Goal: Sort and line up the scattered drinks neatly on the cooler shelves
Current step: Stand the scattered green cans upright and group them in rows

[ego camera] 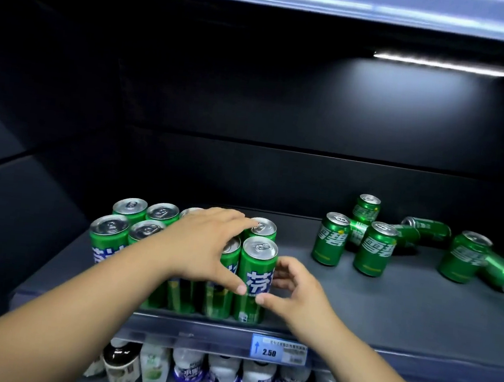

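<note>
Cooler shelf (386, 317), dark grey. Tall green cans (135, 225) stand upright in a tight two-row block at the shelf's left front. Left hand (204, 245) lies over the block's top, fingers spread, thumb pressed on the front-right can (255, 281); grip apart. Right hand (293, 291) cups that same can's right side, fingertips touching it, thumb at its front; grip not clamped shut. Short green cans (375, 250) scattered well apart to the right: some upright, several lying on their sides. Price tag (279, 350) on the shelf edge. Bottles (255, 381) lined on the shelf below.
</note>
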`<state>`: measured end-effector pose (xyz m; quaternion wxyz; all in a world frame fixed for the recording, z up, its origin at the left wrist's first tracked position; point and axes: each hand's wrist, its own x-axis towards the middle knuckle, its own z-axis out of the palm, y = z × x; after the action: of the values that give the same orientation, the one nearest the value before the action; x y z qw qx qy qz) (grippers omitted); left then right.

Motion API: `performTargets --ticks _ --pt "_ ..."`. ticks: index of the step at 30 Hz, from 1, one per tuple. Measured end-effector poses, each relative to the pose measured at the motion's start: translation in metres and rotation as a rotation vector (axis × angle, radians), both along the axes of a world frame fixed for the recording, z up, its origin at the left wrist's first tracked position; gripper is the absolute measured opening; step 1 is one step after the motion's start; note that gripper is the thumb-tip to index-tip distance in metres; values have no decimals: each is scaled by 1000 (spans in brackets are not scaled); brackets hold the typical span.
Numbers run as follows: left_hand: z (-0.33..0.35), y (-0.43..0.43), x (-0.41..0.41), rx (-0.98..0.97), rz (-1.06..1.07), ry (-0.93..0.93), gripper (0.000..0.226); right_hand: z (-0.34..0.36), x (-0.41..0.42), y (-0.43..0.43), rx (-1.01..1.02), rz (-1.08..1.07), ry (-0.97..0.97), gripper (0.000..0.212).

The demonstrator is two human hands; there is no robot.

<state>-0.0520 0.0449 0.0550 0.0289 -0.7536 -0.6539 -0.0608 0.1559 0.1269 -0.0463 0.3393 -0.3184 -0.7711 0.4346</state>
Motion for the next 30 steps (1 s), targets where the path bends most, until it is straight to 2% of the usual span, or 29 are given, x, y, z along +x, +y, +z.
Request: performTargets --ticks 13,16,20,23,26,30 --pt "0 2 2 -23 50 71 112 7 9 2 -12 73 -41 60" --pt "8 4 9 -15 68 117 110 12 23 9 -25 30 -35 58" --pt "20 14 41 87 11 129 110 19 47 26 -15 -51 -13 53" --pt "21 27 77 189 -72 39 91 23 69 40 -14 -109 15 54" --pt "11 45 118 273 -131 30 78 25 94 55 -14 -152 24 52" --pt "-18 80 161 282 -79 -38 70 20 126 83 -29 -237 29 51"
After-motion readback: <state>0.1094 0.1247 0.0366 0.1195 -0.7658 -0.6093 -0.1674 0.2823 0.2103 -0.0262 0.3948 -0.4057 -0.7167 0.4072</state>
